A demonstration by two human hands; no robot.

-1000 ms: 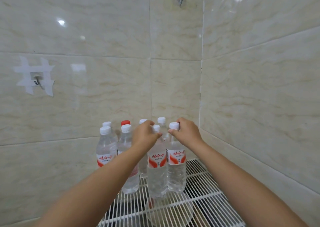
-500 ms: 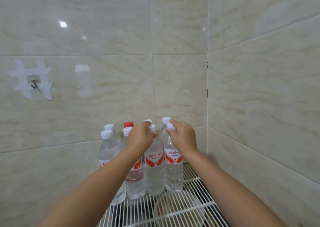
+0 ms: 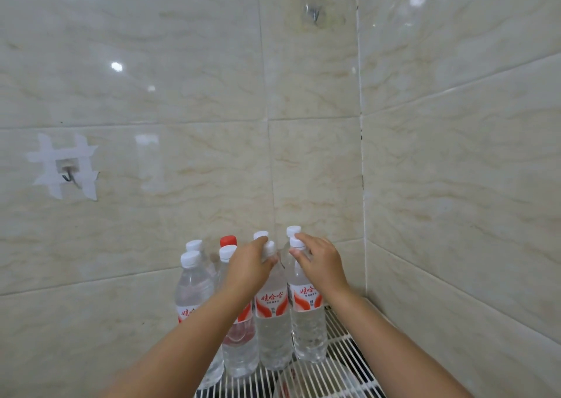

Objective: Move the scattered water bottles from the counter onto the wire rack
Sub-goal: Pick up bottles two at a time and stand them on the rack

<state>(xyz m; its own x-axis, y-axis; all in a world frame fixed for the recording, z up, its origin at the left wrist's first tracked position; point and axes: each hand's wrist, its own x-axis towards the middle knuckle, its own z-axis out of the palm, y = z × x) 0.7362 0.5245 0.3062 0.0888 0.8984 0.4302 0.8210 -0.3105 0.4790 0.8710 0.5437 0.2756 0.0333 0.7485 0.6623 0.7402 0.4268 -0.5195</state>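
Wire rack (image 3: 340, 367), white, in the tiled corner; all places below are taken from it.

Nearest, at its front: two labelled water bottles standing upright on the wires, side by side. Left hand (image 3: 247, 268) curled round the neck of the left front bottle (image 3: 271, 321), fingers wrapped just under the cap. Right hand (image 3: 318, 264) on the right front bottle (image 3: 308, 321), thumb and fingertips pinching at its cap.

Judgement: the placing step is nearly done, both bottles look seated. Next move calls for letting go without tipping them (tall, narrow, standing on wires), then going back for any left on the counter.

Farther back on the rack: more upright bottles with white caps, one red-capped bottle (image 3: 228, 241) among them.

Hard to make out: the counter is out of view, so the remaining count is unknown. The rack's front and left edges are cut off or hidden by the forearms. Something round and pale shows under the wires, unidentifiable.
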